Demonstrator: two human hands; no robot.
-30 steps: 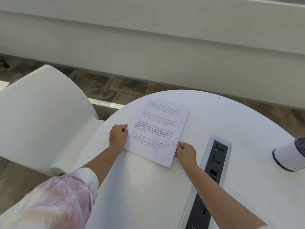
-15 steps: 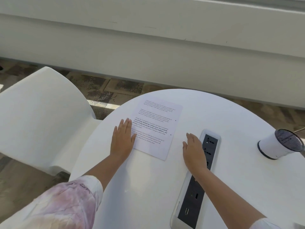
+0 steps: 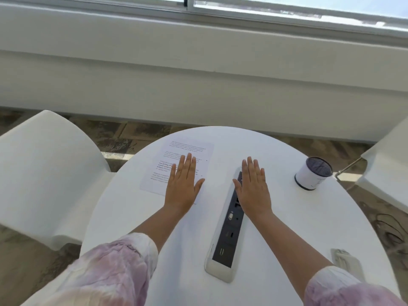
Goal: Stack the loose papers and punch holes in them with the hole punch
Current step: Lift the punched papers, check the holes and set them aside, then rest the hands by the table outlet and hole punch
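Observation:
A stack of printed white papers lies flat on the far left part of the round white table. My left hand rests palm down, fingers spread, over the stack's near right corner. My right hand lies flat and open on the upper end of the table's socket strip, holding nothing. A whitish flat object, possibly the hole punch, sits at the table's near right edge; I cannot tell for sure.
A white cylindrical cup with a dark mesh top stands at the right of the table. White chairs stand at the left and at the right. A white wall and window ledge run behind the table.
Both hands let go of the paper stack's edges and opened flat. The left moved onto the stack, the right onto the socket strip. The view tilted up.

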